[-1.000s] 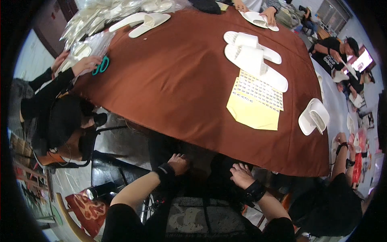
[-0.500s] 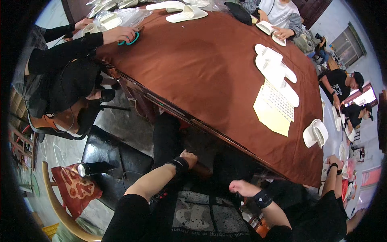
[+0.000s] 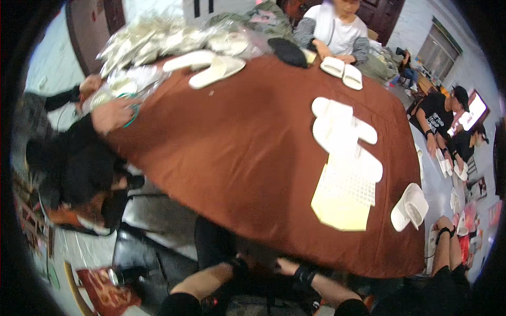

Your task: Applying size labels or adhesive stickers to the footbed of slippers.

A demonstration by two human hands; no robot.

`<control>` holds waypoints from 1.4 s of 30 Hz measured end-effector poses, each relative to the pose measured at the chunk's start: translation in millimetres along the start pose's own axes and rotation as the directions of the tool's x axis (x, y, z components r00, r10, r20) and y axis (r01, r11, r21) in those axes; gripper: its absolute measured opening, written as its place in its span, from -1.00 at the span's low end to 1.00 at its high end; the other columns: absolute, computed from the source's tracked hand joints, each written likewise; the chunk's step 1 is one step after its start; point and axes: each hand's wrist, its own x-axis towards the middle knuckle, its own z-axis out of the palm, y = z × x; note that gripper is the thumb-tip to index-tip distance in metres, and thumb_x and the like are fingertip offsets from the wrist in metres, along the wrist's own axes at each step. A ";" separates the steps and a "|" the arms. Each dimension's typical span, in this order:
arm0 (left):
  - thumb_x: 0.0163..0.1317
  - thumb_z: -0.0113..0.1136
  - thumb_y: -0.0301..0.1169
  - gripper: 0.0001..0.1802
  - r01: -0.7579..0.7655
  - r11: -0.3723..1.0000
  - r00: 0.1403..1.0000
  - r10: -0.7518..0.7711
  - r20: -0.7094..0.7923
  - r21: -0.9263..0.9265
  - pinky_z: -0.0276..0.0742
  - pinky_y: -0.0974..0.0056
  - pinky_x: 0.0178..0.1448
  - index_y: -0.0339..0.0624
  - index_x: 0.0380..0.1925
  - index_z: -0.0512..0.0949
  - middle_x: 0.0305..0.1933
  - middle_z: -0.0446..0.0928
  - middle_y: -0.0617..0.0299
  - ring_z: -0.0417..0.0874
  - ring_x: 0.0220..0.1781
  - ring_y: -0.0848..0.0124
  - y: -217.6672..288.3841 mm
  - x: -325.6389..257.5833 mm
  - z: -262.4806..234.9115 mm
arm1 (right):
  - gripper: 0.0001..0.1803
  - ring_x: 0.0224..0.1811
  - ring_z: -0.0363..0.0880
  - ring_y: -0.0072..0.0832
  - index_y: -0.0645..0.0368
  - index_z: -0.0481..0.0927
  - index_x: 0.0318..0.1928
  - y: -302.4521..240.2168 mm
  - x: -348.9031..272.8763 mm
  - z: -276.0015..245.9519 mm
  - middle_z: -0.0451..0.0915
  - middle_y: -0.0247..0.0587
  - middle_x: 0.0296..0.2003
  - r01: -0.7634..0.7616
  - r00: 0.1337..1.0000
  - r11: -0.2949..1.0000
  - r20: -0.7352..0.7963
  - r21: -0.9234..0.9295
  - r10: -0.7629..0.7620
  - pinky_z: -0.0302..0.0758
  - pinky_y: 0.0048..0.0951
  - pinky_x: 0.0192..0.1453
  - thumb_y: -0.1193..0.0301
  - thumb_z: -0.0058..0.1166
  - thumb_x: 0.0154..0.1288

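Observation:
My left hand [image 3: 245,258] is low at the near table edge, dark and blurred, its fingers mostly hidden. Close to it, my right hand [image 3: 286,267] also sits at the edge; its fingers look curled but are smeared by motion. Nothing can be made out in either hand. On the brown-covered table [image 3: 237,158], a yellow-backed sheet of small labels [image 3: 342,203] lies against several overlapping white slippers [image 3: 340,126]. To their right is a single white slipper [image 3: 410,207]. Two more slippers [image 3: 216,72] rest at the far left.
At left, a co-worker's hand [image 3: 112,115] holds teal-handled scissors [image 3: 133,113]. Bagged slippers [image 3: 153,45] are heaped behind. Across the table, a person in white [image 3: 334,31] sits at a pair of slippers [image 3: 342,72]. A co-worker's forearm [image 3: 447,245] is at right; a black bench [image 3: 139,253] stands lower left.
My view has tilted up, so the table appears lower. My hands have come closer together at its edge. The person across has drawn their hands back from the slippers.

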 end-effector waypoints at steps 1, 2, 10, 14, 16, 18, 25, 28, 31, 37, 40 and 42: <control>0.37 -0.01 -0.30 -0.59 -0.003 0.997 0.997 -0.003 -0.076 -0.079 0.28 -0.07 0.32 -0.08 0.18 0.53 0.27 0.44 -0.04 0.36 0.36 0.04 -0.7 -0.3 -13.9 | -0.61 0.11 0.56 -0.16 0.23 0.56 0.04 -1.4 7.2 -9.7 0.59 -0.02 0.01 0.018 0.999 1.000 -0.043 0.024 -0.017 0.47 -0.17 0.23 0.33 0.19 0.25; 0.37 -0.01 -0.30 -0.60 -0.016 0.990 0.991 -0.003 -0.135 -0.140 0.28 -0.07 0.32 -0.09 0.18 0.53 0.26 0.44 -0.04 0.37 0.35 0.04 -3.5 4.8 -30.5 | -0.61 0.11 0.56 -0.16 0.23 0.56 0.04 -3.0 17.6 -24.0 0.59 -0.02 0.01 0.036 0.996 0.998 -0.088 0.048 -0.031 0.47 -0.17 0.23 0.33 0.19 0.25; 0.34 0.03 -0.32 -0.62 0.052 0.923 0.965 -0.144 -0.219 -0.381 0.33 -0.06 0.27 -0.11 0.13 0.54 0.20 0.46 -0.05 0.40 0.29 0.01 -25.6 45.3 -117.6 | -0.62 0.10 0.56 -0.17 0.22 0.55 0.06 -12.7 53.3 -103.0 0.59 -0.03 0.01 0.040 0.980 0.984 -0.199 0.174 -0.005 0.48 -0.16 0.21 0.33 0.18 0.27; 0.32 0.05 -0.33 -0.63 0.096 0.903 0.965 -0.188 -0.183 -0.419 0.35 -0.05 0.25 -0.12 0.10 0.54 0.17 0.47 -0.05 0.42 0.26 0.00 -32.3 57.4 -134.3 | -0.62 0.10 0.56 -0.17 0.22 0.54 0.06 -5.4 58.4 -118.2 0.59 -0.03 0.02 0.024 0.981 0.976 -0.191 0.217 0.018 0.49 -0.16 0.20 0.33 0.18 0.28; 0.32 0.06 -0.33 -0.64 0.109 0.897 0.966 -0.198 -0.169 -0.428 0.36 -0.05 0.24 -0.12 0.09 0.55 0.16 0.47 -0.05 0.43 0.25 -0.01 -31.3 62.4 -139.9 | -0.62 0.10 0.56 -0.17 0.22 0.54 0.07 -2.1 57.8 -123.4 0.59 -0.03 0.02 0.016 0.981 0.971 -0.192 0.240 0.032 0.49 -0.16 0.20 0.33 0.18 0.28; 0.31 0.07 -0.34 -0.65 0.118 0.894 0.965 -0.205 -0.160 -0.433 0.37 -0.05 0.23 -0.13 0.08 0.55 0.14 0.48 -0.05 0.44 0.23 -0.01 -28.1 65.5 -145.4 | -0.62 0.10 0.57 -0.17 0.21 0.54 0.07 0.6 57.2 -128.9 0.59 -0.03 0.02 0.011 0.979 0.966 -0.197 0.257 0.041 0.49 -0.16 0.19 0.33 0.17 0.29; 0.28 0.10 -0.35 -0.67 0.102 0.898 0.958 -0.205 -0.201 -0.429 0.41 -0.04 0.19 -0.15 0.03 0.56 0.09 0.49 -0.06 0.47 0.18 -0.03 -16.4 63.7 -154.7 | -0.62 0.09 0.57 -0.18 0.21 0.53 0.08 5.5 54.6 -140.5 0.59 -0.04 0.02 0.007 0.968 0.961 -0.241 0.276 0.062 0.51 -0.15 0.18 0.33 0.17 0.30; 0.27 0.11 -0.36 -0.68 0.079 0.900 0.952 -0.195 -0.234 -0.428 0.43 -0.04 0.17 -0.16 0.02 0.56 0.06 0.50 -0.06 0.49 0.15 -0.04 -17.0 60.5 -146.5 | -0.62 0.09 0.57 -0.18 0.21 0.52 0.09 8.3 56.5 -135.0 0.59 -0.04 0.02 0.014 0.959 0.961 -0.276 0.275 0.065 0.51 -0.15 0.17 0.33 0.16 0.31; 0.26 0.13 -0.36 -0.68 0.052 0.905 0.946 -0.181 -0.270 -0.423 0.45 -0.03 0.16 -0.16 0.00 0.57 0.04 0.50 -0.06 0.50 0.13 -0.05 -19.7 53.0 -131.8 | -0.62 0.09 0.57 -0.18 0.20 0.52 0.09 12.6 58.3 -123.4 0.59 -0.04 0.02 0.022 0.942 0.962 -0.328 0.271 0.071 0.52 -0.15 0.16 0.33 0.16 0.31; 0.23 0.15 -0.37 -0.70 -0.058 0.896 0.894 -0.150 -0.423 -0.439 0.48 -0.02 0.12 -0.18 -0.04 0.58 -0.01 0.52 -0.07 0.53 0.08 -0.07 -27.3 8.9 -82.9 | -0.62 0.08 0.58 -0.18 0.20 0.51 0.10 23.3 40.2 -87.4 0.59 -0.05 0.02 0.041 0.883 0.968 -0.462 0.248 0.081 0.52 -0.14 0.15 0.33 0.16 0.33; 0.22 0.17 -0.38 -0.71 -0.082 0.884 0.815 -0.206 -0.542 -0.459 0.50 -0.02 0.11 -0.19 -0.06 0.58 -0.03 0.52 -0.07 0.54 0.06 -0.08 -30.9 -23.5 -57.7 | -0.62 0.08 0.58 -0.18 0.20 0.51 0.11 29.9 27.5 -73.5 0.59 -0.05 0.02 0.048 0.846 0.958 -0.522 0.284 0.112 0.53 -0.14 0.14 0.33 0.15 0.33; 0.21 0.17 -0.38 -0.72 -0.069 0.890 0.733 -0.260 -0.628 -0.450 0.51 -0.02 0.10 -0.19 -0.07 0.58 -0.05 0.53 -0.07 0.55 0.04 -0.09 -37.5 -45.7 -50.6 | -0.62 0.08 0.58 -0.19 0.19 0.50 0.11 33.3 24.9 -67.5 0.59 -0.05 0.03 0.039 0.827 0.951 -0.544 0.307 0.142 0.53 -0.14 0.14 0.33 0.15 0.34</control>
